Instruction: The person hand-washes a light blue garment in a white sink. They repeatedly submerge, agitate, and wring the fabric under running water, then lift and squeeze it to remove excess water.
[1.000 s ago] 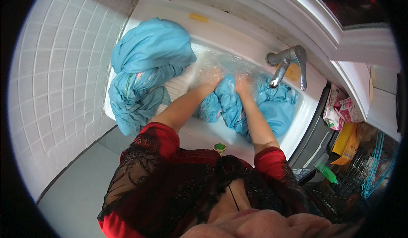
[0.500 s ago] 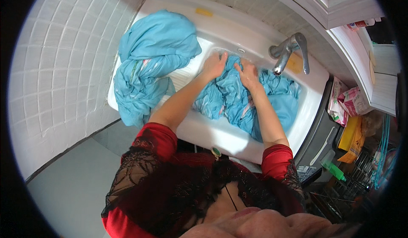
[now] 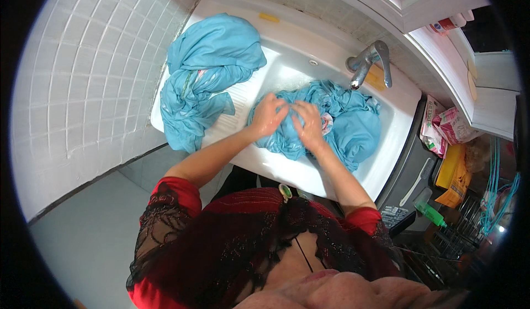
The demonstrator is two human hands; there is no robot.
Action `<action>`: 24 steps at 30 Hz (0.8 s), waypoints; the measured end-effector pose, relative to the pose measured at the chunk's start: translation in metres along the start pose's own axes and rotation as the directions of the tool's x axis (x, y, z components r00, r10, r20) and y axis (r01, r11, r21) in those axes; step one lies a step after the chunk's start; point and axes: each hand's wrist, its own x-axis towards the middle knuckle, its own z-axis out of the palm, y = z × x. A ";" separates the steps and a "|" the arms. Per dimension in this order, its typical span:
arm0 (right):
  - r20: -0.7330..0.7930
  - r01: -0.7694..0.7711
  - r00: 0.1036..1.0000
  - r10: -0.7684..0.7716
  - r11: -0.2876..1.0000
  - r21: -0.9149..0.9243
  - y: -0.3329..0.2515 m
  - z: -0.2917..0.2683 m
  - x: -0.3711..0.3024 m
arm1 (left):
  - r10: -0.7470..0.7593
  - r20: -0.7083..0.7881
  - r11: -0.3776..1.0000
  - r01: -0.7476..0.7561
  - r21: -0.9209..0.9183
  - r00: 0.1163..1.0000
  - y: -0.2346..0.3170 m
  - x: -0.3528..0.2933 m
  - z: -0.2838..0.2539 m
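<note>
Left hand (image 3: 269, 114) closed on the wet blue cloth (image 3: 342, 127) | right hand (image 3: 308, 124) gripping the same cloth just beside it | cloth bunched in the white sink (image 3: 386, 154) basin under the tap (image 3: 367, 63) | second blue cloth (image 3: 207, 72) heaped on the sink's left corner.

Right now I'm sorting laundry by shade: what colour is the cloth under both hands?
Light turquoise blue cloth, shown best in the head view.

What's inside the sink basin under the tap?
In the white sink, wet blue cloth bunched under the left hand and right hand. The basin floor beneath is hidden.
</note>
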 end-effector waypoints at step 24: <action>0.306 -0.077 0.870 0.387 0.720 -0.690 0.148 0.050 0.064 | -0.364 0.185 0.854 0.248 0.457 0.913 -0.051 0.144 0.093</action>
